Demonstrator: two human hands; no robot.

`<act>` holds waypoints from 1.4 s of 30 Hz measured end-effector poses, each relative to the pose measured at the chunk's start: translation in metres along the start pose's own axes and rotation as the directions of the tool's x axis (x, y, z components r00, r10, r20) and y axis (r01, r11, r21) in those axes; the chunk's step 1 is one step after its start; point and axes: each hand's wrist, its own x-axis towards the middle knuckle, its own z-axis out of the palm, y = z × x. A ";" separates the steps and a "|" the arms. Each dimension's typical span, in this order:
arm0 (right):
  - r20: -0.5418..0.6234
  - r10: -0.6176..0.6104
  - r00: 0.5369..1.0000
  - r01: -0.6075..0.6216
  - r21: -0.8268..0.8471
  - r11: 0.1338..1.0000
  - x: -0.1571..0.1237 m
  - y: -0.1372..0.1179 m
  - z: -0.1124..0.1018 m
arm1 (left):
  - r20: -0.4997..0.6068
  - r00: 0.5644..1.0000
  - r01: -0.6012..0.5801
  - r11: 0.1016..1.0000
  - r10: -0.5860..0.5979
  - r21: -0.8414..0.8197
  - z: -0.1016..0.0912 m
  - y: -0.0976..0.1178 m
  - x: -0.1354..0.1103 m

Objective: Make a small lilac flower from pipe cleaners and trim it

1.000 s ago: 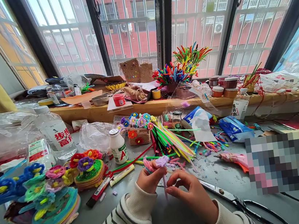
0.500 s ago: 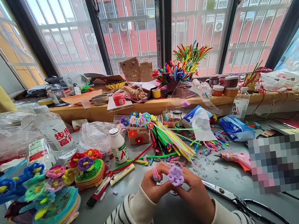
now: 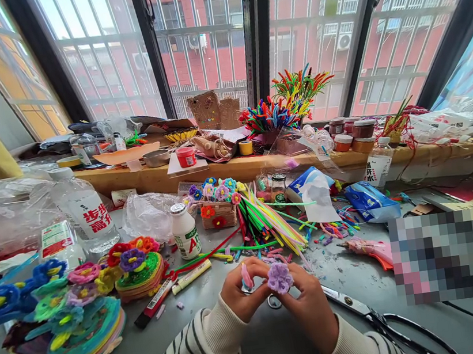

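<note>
A lilac flower of fuzzy pipe cleaner [image 3: 280, 278] sits between the fingertips of both hands, above the table. My right hand [image 3: 309, 304] pinches it from the right, fingers curled behind it. My left hand [image 3: 243, 295] is closed too, its thumb and fingertips meeting the flower's left side. A pink and blue fuzzy piece [image 3: 246, 277] shows at the left fingers; whether it is worn or held I cannot tell. Below the flower, a small metal ring [image 3: 274, 301] is partly hidden by the fingers. Large black-handled scissors [image 3: 358, 309] lie right of my right hand.
Pipe-cleaner flowers on a round coiled base [image 3: 86, 339] stand at left. Beyond the hands are a white bottle [image 3: 185, 232], a flower basket [image 3: 219, 214] and loose pipe cleaners [image 3: 269, 225]. A pink glue gun [image 3: 370, 251] lies at right; a blurred patch covers something beside it.
The lilac flower has turned slightly and faces more toward me. The small metal ring below it shows more. The whole view has shifted a little.
</note>
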 end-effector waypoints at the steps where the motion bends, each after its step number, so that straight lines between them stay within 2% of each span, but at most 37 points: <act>1: 0.000 -0.002 1.000 0.002 -0.001 1.000 0.000 0.000 0.000 | -0.003 1.000 0.002 1.000 -0.002 0.004 0.000 0.000 0.000; 9: 0.008 -0.023 1.000 0.023 -0.018 1.000 0.001 -0.001 0.001 | 0.022 1.000 0.000 0.999 -0.001 0.038 -0.002 -0.001 -0.001; 16: 0.020 -0.042 0.999 0.044 -0.068 0.997 0.001 -0.005 0.001 | -0.009 1.000 -0.022 0.999 0.022 0.040 0.000 0.001 0.000; 18: 0.035 -0.010 0.999 0.011 -0.016 1.000 0.001 -0.007 0.001 | -0.012 1.000 -0.012 0.999 0.012 0.052 0.000 0.001 -0.001; 20: 0.099 0.052 0.994 -0.063 0.111 0.992 0.001 -0.007 0.002 | -0.025 1.000 0.017 0.997 -0.015 0.070 0.000 0.001 -0.002; 23: 0.231 0.120 0.966 -0.206 0.400 0.893 0.001 -0.001 0.004 | -0.056 0.997 0.067 0.993 -0.062 0.099 -0.002 0.000 -0.003; 26: 0.257 0.196 0.946 -0.319 0.650 0.690 0.004 0.007 0.004 | -0.095 0.994 0.068 0.990 -0.057 0.120 -0.003 -0.002 -0.003; 29: 0.200 0.332 0.922 -0.361 0.753 0.550 0.009 0.010 -0.001 | -0.128 0.991 0.052 0.987 -0.032 0.154 -0.003 -0.004 -0.001; 32: 0.233 0.396 0.889 -0.406 0.801 0.441 0.013 0.004 -0.008 | -0.071 0.997 0.015 0.967 0.003 0.253 -0.002 -0.004 0.000; 37: 0.272 0.426 0.863 -0.463 0.764 0.449 0.016 -0.002 -0.011 | 0.078 0.994 -0.109 0.886 0.082 0.450 -0.003 -0.003 -0.001; 42: 0.214 0.476 0.853 -0.455 0.751 0.479 0.015 0.004 -0.011 | 0.058 0.994 -0.105 0.862 0.088 0.495 -0.005 -0.004 -0.001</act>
